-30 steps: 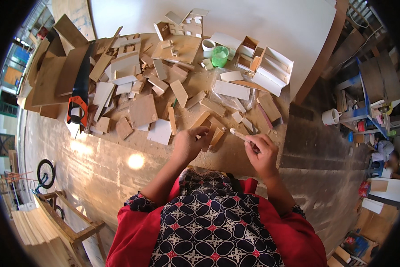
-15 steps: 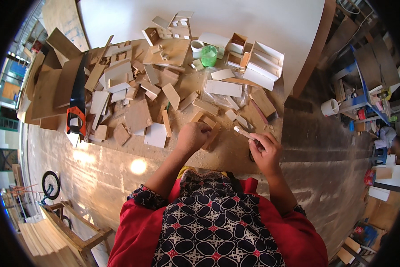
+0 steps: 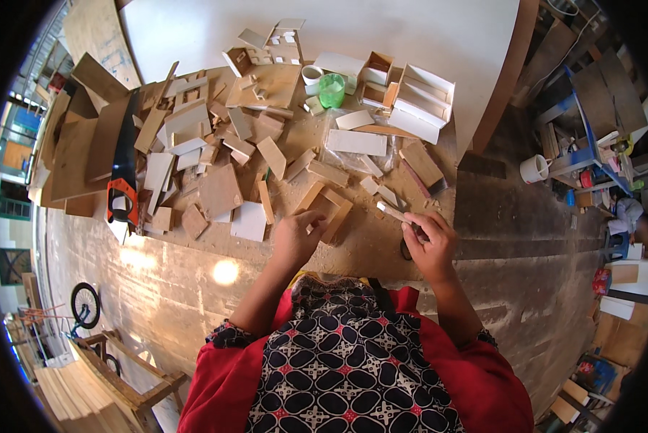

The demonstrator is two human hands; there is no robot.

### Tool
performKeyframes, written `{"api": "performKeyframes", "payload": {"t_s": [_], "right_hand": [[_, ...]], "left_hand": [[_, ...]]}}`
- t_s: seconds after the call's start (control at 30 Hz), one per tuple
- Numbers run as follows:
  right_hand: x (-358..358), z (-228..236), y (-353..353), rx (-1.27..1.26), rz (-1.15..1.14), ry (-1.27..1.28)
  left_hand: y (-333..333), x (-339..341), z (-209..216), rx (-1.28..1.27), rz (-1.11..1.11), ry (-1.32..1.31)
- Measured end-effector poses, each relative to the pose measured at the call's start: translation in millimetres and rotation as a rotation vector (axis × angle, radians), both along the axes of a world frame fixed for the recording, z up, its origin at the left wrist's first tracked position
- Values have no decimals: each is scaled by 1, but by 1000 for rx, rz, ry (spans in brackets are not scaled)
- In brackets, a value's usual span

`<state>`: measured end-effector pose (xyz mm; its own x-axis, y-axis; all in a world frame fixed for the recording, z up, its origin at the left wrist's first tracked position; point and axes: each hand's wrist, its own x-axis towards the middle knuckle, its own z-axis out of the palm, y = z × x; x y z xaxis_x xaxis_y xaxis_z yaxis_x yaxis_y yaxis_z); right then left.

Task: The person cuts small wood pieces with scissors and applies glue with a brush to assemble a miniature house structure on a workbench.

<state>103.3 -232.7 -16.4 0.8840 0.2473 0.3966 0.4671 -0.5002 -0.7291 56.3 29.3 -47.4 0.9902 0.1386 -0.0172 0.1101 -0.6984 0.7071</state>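
The step in hand appears to be working on the small open wooden frame (image 3: 338, 220), which lies tilted in plan on the surface (image 3: 371, 242), near its front edge and in front of the person. The left hand (image 3: 295, 234) is at the frame's left side, fingers curled inward; whether it grips the wood or merely rests against it cannot be told. The right hand (image 3: 430, 242) pinches a thin wooden strip (image 3: 394, 212) between thumb and fingers, to the right of the frame and apart from it. The strip's white tip points toward the frame; whether the white is a coating cannot be determined. A wooden block (image 3: 329, 173) lies just beyond the frame, and small offcuts (image 3: 369, 185) lie beyond the strip. The next move calls for steadying the frame with the left hand and controlling the strip's tip if it is brought to the wood.
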Motion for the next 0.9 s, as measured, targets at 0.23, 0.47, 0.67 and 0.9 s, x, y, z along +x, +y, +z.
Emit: {"api": "performKeyframes", "payload": {"t_s": [0.23,0.47,0.67,0.9], "right_hand": [[42,-25,22,365,-68,276],[82,-8,75,521,83,335],[77,-12,101,436,148,358],[65,-19,104,406,126,382]], "left_hand": [[20,-29,6,-79,257,-103],[83,-4,-14,290,410,-242],[84,9,7,370,419,103],[96,17,-5,349,360,109]]}}
